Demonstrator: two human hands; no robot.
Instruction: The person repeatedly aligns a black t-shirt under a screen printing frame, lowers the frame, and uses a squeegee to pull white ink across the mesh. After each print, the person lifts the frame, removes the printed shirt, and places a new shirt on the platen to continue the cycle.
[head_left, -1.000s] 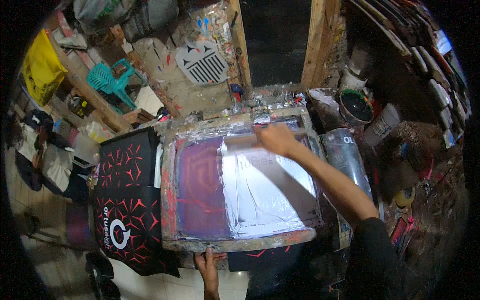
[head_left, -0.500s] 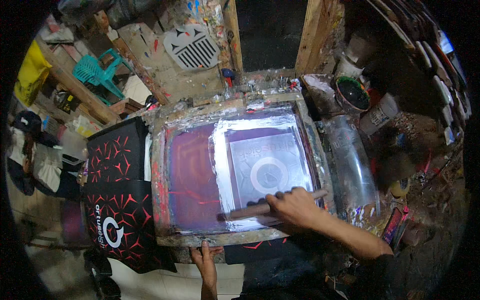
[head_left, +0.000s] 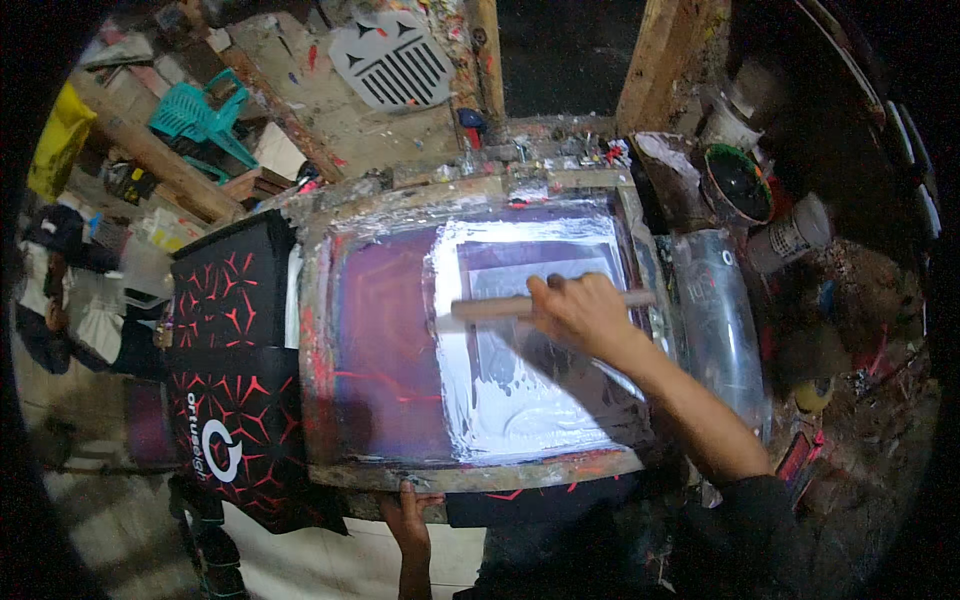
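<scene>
Since half a second ago the right hand [head_left: 580, 312] has carried the long wooden-handled squeegee [head_left: 545, 303] from the near edge of the white ink patch up to its middle, fingers wrapped tight round the handle. It lies across the wooden-framed purple printing screen [head_left: 385, 350], which fills the paint-crusted work table [head_left: 400, 190]; wet white ink [head_left: 530, 415] spreads on the mesh near of the blade. At the near edge the left hand [head_left: 410, 515] grips the frame's rail from below, fingers curled over it. Left of the screen hangs a black cloth with red star pattern [head_left: 230, 300], touching the frame. Right of it lie a clear plastic sheet [head_left: 715, 320] and a round ink tub [head_left: 738, 185], crowding that side. Far off, a turquoise plastic chair [head_left: 195, 115] stands among timber.
</scene>
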